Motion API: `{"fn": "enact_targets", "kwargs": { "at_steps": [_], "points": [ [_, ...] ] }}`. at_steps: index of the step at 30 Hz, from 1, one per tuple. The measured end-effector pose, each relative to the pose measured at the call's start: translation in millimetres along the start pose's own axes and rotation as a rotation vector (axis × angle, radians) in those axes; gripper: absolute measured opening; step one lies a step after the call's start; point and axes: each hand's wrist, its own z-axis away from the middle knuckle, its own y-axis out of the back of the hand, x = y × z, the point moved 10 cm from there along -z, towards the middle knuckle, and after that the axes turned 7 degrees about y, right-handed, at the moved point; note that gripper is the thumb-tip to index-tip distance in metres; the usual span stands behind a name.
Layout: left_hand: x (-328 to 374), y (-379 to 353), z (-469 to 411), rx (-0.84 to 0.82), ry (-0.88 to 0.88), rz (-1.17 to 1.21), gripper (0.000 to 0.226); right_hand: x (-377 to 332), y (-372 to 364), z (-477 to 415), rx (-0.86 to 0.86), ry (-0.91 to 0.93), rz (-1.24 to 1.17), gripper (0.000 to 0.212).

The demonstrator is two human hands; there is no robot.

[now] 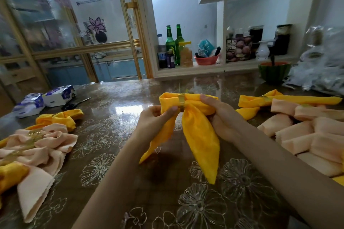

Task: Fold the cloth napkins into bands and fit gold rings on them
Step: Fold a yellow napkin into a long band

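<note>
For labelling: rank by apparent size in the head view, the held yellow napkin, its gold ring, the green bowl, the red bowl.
1. yellow napkin
2. green bowl
3. red bowl
4. gold ring
Both bowls sit farther back, so true sizes are unsure.

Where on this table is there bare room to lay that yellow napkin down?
Bare table lies beneath the held yellow napkin and behind it toward the far edge. Crowded: napkin heap on the left, peach rolls on the right.

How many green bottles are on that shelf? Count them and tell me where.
2. The left bottle and the right bottle stand side by side on the shelf, left of the red bowl.
</note>
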Motion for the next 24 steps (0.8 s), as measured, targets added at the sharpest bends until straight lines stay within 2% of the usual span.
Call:
{"fn": "enact_targets", "kwargs": {
  "at_steps": [1, 2, 4, 6, 9, 12, 15, 19, 22, 24],
  "points": [
    [-6, -4, 1, -0.042, 0.068, 0.063, 0.034, 0, -2, 0, -0.004, 0.012, -0.015, 0.026],
    [-12, -10, 2, -0.091, 0.143, 0.153, 0.038, 0, -5, 0, -0.01, 0.023, -0.028, 0.031],
    [-18, -22, 5, -0.192, 0.264, 0.354, 0.06, 1, -8, 0, -0.034, 0.034, -0.049, 0.054],
    [-15, -26, 7, -0.196, 0.28, 0.442, 0.069, 2, -6, -1, -0.055, 0.042, -0.001, 0.071],
    [-19, -11, 4, -0.021, 0.244, 0.421, 0.052, -2, -6, -2, -0.102, 0.08, 0.237, 0.053],
    [-16, -5, 5, 0.043, 0.203, 0.43, 0.018, -8, -7, 0, -0.167, 0.071, 0.458, 0.047],
    [-9, -8, 6, -0.009, 0.156, 0.388, 0.025, -21, -15, 7, -0.304, 0.077, 0.734, 0.034],
    [4, -24, 13, -0.109, 0.039, 0.338, 0.011, -31, -30, 14, -0.423, 0.138, 0.971, 0.048],
    [10, -34, 18, -0.136, -0.014, 0.326, 0.012, -15, -24, 18, -0.466, -0.001, 1.028, 0.051],
    [10, -36, 19, -0.125, -0.028, 0.306, 0.012, -13, -22, 19, -0.467, -0.002, 1.041, 0.052]
  ]
}}
